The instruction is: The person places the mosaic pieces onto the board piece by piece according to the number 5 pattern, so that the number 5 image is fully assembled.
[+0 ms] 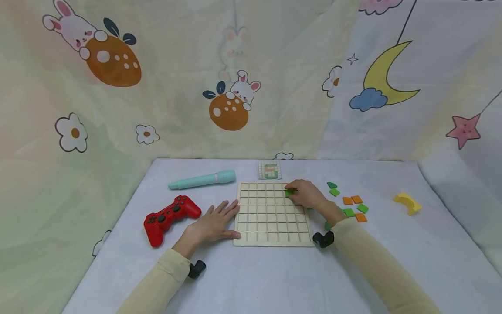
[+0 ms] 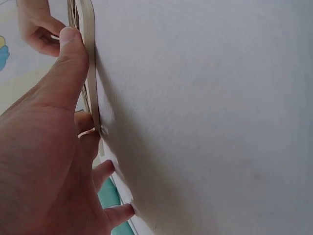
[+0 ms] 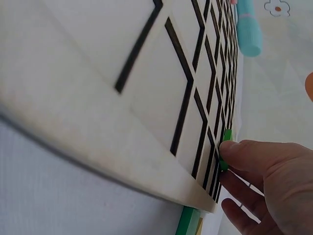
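Note:
A pale wooden board [image 1: 272, 220] with a grid of square cells lies in the middle of the table. My right hand [image 1: 307, 194] is over its far right corner and pinches a light green square tile [image 3: 227, 149] between thumb and fingers, right at the grid's surface. My left hand [image 1: 215, 222] rests at the board's left edge with fingers spread, its thumb and fingertips at the rim. In the left wrist view, the thumb [image 2: 73, 63] lies along the board's edge. A small pattern card [image 1: 269, 170] lies just behind the board.
Several orange tiles [image 1: 361, 217] and green tiles [image 1: 334, 192] lie scattered right of the board, some partly hidden by the right arm. A yellow arch block [image 1: 408, 203] sits farther right. On the left are a red game controller [image 1: 171, 219] and a teal flashlight-shaped object [image 1: 201, 179].

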A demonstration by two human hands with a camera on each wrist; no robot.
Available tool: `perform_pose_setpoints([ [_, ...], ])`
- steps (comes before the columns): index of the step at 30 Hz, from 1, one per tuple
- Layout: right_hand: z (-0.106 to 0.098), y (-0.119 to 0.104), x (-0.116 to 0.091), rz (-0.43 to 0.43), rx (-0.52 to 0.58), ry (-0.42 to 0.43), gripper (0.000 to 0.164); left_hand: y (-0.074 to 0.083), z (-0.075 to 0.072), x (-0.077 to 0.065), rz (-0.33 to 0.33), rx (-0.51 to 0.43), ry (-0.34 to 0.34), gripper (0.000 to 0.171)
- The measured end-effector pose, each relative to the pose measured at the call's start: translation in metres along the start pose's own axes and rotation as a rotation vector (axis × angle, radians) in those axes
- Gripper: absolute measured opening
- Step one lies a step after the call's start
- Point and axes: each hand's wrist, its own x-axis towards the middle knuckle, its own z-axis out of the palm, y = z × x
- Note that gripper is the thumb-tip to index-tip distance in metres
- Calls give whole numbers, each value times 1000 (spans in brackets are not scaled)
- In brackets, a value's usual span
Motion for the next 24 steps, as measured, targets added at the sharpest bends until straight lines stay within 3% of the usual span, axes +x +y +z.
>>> perform_pose_setpoints([
  [24,6,3,4,-1,-2,22,34,0,-1,-1,3,2,1,93],
])
